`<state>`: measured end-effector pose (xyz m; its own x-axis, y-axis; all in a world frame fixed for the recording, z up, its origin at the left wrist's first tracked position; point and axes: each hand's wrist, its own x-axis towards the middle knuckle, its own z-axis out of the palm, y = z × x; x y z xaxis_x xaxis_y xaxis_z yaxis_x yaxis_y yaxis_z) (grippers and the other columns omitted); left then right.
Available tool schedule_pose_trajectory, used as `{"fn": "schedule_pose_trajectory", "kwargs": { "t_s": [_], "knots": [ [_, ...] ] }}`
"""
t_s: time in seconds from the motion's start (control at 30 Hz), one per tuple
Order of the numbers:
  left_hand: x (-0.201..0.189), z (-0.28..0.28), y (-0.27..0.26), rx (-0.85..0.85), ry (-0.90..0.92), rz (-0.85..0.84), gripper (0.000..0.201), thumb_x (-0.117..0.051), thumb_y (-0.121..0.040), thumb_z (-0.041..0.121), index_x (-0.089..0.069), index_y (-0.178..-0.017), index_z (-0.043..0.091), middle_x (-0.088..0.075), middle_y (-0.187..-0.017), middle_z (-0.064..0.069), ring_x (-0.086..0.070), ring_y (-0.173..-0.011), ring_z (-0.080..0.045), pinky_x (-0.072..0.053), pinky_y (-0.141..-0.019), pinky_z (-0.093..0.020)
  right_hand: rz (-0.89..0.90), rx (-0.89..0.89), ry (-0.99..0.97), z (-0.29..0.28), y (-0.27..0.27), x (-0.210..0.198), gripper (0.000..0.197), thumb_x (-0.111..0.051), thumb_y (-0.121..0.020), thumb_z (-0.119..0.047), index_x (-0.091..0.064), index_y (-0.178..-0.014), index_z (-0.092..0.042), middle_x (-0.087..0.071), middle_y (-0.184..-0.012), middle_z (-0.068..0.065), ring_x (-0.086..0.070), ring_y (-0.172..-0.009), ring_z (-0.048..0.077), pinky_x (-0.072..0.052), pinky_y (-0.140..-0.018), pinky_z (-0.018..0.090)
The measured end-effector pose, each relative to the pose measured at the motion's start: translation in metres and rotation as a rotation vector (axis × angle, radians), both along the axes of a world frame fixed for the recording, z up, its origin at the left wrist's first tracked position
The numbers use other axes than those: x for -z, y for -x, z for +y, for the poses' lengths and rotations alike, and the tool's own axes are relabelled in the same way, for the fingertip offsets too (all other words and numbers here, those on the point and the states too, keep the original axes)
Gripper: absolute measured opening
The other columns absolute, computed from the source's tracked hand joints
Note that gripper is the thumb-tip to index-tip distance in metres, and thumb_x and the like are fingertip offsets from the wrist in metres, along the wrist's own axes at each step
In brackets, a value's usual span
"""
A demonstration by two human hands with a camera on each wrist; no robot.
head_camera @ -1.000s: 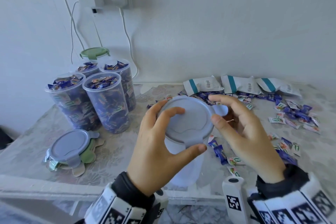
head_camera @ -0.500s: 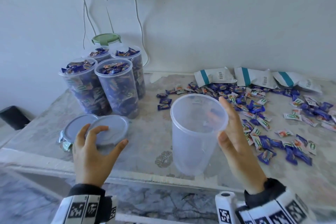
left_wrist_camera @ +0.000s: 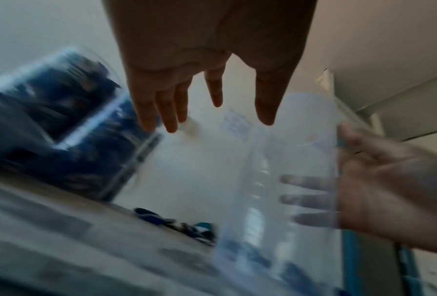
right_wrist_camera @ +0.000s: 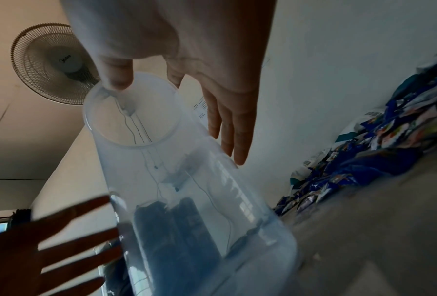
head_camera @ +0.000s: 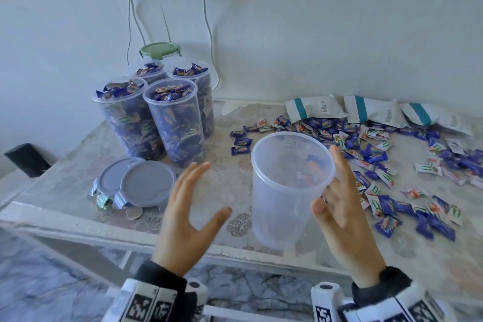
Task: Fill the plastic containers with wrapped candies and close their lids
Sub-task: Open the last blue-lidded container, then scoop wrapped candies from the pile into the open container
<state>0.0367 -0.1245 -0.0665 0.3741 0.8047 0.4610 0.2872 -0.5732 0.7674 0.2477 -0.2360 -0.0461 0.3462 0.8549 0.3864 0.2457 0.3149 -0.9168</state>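
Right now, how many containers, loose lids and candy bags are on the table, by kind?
Filled open containers: 4
Container closed with green lid: 1
Empty container: 1
Loose grey lids: 2 show, with more partly hidden beneath
Candy bags: 3
Total: 11

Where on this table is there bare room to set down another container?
Bare cloth lies between the stacked lids and the empty container, under the left hand. The right side is crowded with loose candies; the back left holds filled containers.
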Motion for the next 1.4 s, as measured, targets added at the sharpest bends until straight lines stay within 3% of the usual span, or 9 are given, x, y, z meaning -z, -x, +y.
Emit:
{"fn": "schedule_pose_trajectory", "kwargs": {
  "t_s": [0.17, 0.4, 0.63, 0.83, 0.97, 1.07, 1.17, 1.27, 1.4],
  "knots": [
    [-0.008, -0.033, -0.038, 0.320, 0.120, -0.067, 0.094, -0.076, -0.073, 0.026, -0.016, -0.139, 0.056, -0.030, -0.147, 0.025, -0.041, -0.128, 0.002, -0.035, -0.099, -0.011, 0.025, 0.001, 0.019, -0.003, 0.003, 0.002, 0.085, -0.069, -0.067, -0.067, -0.021, -0.136, -0.061, -0.047, -0.140, -0.016, -0.049, -0.128, 0.012, -0.045, -0.098, 0.055],
    [-0.004, -0.028, -0.036, 0.220, 0.145, -0.121, 0.102, -0.077, -0.072, 0.013, -0.014, -0.125, 0.073, -0.031, -0.134, 0.043, -0.040, -0.120, 0.016, -0.039, -0.088, -0.004, 0.035, -0.002, 0.031, 0.012, 0.010, -0.002, 0.080, -0.074, -0.065, -0.061, -0.029, -0.132, -0.059, -0.052, -0.132, -0.020, -0.054, -0.122, 0.015, -0.052, -0.088, 0.055],
    [-0.007, 0.012, -0.009, 0.113, 0.121, -0.137, 0.108, -0.077, -0.070, -0.003, -0.020, -0.125, 0.069, -0.039, -0.133, 0.034, -0.046, -0.118, 0.011, -0.045, -0.082, -0.007, -0.027, -0.088, 0.044, 0.065, 0.029, -0.005, 0.077, -0.072, -0.066, -0.061, -0.027, -0.128, -0.064, -0.053, -0.125, -0.028, -0.057, -0.116, 0.006, -0.057, -0.083, 0.036],
    [-0.008, 0.053, 0.005, 0.056, 0.138, -0.135, 0.109, -0.077, -0.068, -0.006, -0.021, -0.123, 0.069, -0.049, -0.128, 0.031, -0.052, -0.117, 0.001, -0.050, -0.086, -0.024, -0.139, -0.095, 0.038, 0.108, 0.040, -0.014, 0.074, -0.070, -0.070, -0.057, -0.022, -0.127, -0.063, -0.052, -0.124, -0.026, -0.059, -0.111, 0.000, -0.052, -0.086, 0.019],
    [-0.010, 0.070, 0.007, 0.050, 0.128, -0.151, 0.111, -0.075, -0.069, -0.009, -0.021, -0.118, 0.074, -0.047, -0.120, 0.040, -0.050, -0.111, 0.013, -0.048, -0.080, -0.009, -0.173, -0.124, 0.065, 0.128, 0.045, -0.016, 0.074, -0.074, -0.076, -0.032, -0.022, -0.127, -0.048, -0.048, -0.121, -0.025, -0.056, -0.104, -0.015, -0.045, -0.079, 0.005],
    [-0.012, 0.075, 0.007, 0.059, 0.117, -0.157, 0.113, -0.073, -0.069, -0.011, -0.020, -0.116, 0.076, -0.045, -0.124, 0.030, -0.049, -0.110, 0.015, -0.045, -0.080, -0.005, -0.186, -0.134, 0.120, 0.135, 0.045, -0.018, 0.076, -0.071, -0.074, -0.041, -0.018, -0.128, -0.052, -0.050, -0.123, -0.022, -0.059, -0.105, -0.008, -0.052, -0.079, 0.015],
    [-0.014, 0.077, 0.009, 0.056, 0.042, -0.101, 0.100, -0.077, -0.067, 0.008, -0.020, -0.127, 0.064, -0.044, -0.132, 0.016, -0.048, -0.116, 0.006, -0.041, -0.088, -0.007, -0.196, -0.130, 0.163, 0.133, 0.044, -0.020, 0.079, -0.070, -0.071, -0.047, -0.014, -0.122, -0.068, -0.049, -0.124, -0.024, -0.057, -0.108, -0.008, -0.052, -0.088, 0.023],
    [-0.023, 0.067, 0.007, -0.165, -0.132, -0.175, 0.069, -0.070, -0.067, 0.028, -0.034, -0.126, 0.022, -0.043, -0.123, -0.005, -0.052, -0.100, -0.025, -0.044, -0.084, -0.026, -0.201, -0.175, 0.194, 0.126, 0.038, -0.020, 0.087, -0.072, -0.076, -0.042, -0.008, -0.128, -0.067, -0.040, -0.138, -0.022, -0.051, -0.115, -0.012, -0.045, -0.093, 0.017],
    [-0.034, 0.034, -0.019, -0.045, -0.429, -0.194, 0.029, -0.061, -0.073, 0.017, -0.046, -0.097, 0.013, -0.044, -0.095, 0.000, -0.046, -0.084, -0.009, -0.036, -0.078, -0.013, -0.245, -0.158, 0.217, 0.108, 0.017, -0.020, 0.074, -0.047, -0.074, -0.076, -0.009, -0.136, -0.062, -0.030, -0.150, -0.019, -0.045, -0.125, -0.006, -0.041, -0.100, 0.022]
  ]
}}
